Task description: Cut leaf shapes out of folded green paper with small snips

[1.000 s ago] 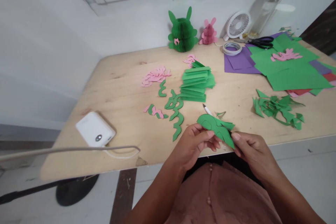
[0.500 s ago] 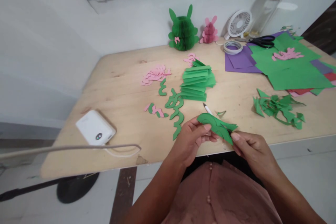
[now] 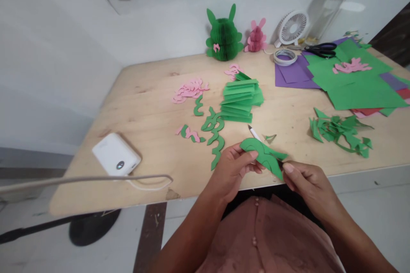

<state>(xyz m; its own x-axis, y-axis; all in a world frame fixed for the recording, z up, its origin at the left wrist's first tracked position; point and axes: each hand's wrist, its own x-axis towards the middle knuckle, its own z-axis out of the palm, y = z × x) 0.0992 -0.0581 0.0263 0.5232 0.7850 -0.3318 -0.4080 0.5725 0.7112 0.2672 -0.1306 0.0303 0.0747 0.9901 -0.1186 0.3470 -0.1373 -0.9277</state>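
My left hand (image 3: 233, 166) pinches a folded piece of green paper (image 3: 261, 153) between thumb and fingers. Curved lines are drawn on the paper, and a narrow strip parts from its upper right side. At the paper's right end, my right hand (image 3: 303, 177) is closed around dark scissors (image 3: 280, 164); only a small dark part shows between hand and paper. Just beyond the paper lie a white pen (image 3: 254, 132) and a small green scrap (image 3: 270, 138). Wavy green cutouts (image 3: 218, 147) lie left of my hands.
Pleated green paper (image 3: 238, 100) and pink cutouts (image 3: 190, 90) lie mid-table. Green scraps (image 3: 341, 132), paper sheets (image 3: 352, 87) and black-handled scissors (image 3: 320, 50) are right. Paper figures (image 3: 226, 38), a fan (image 3: 293, 27) and a bottle (image 3: 329, 13) stand behind. A power bank (image 3: 117, 153) lies left.
The green paper has tilted slightly, showing more of its drawn face. The strip at its upper right has shifted a little left. Both hands keep their hold.
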